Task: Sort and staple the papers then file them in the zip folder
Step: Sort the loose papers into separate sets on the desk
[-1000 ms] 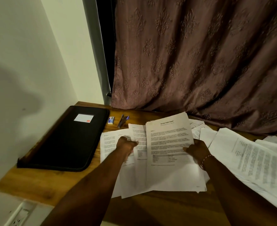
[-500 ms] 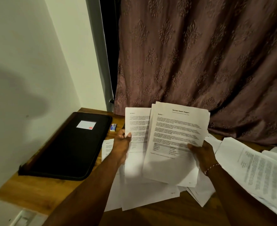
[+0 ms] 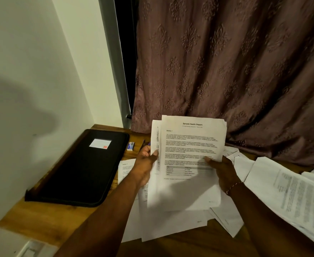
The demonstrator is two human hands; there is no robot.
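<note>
Wooden desk (image 3: 23,214) has the black zip folder (image 3: 82,169) lying flat on the left and loose sheets (image 3: 282,191) spread over the right, and the person holds a sheaf of papers (image 3: 189,145) up off it, long side standing upright. The left hand (image 3: 145,164) pinches its left edge, the right hand (image 3: 221,169) grips the right edge with thumb on front, and the stapler (image 3: 143,144) sits just behind the left hand, toward the folder, so I'd guess that hand grabs it

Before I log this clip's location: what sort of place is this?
Probably a home desk corner: a brown wooden tabletop against a white wall, a patterned mauve fabric curtain behind it, and a black zip folder beside loose printed papers.
</note>
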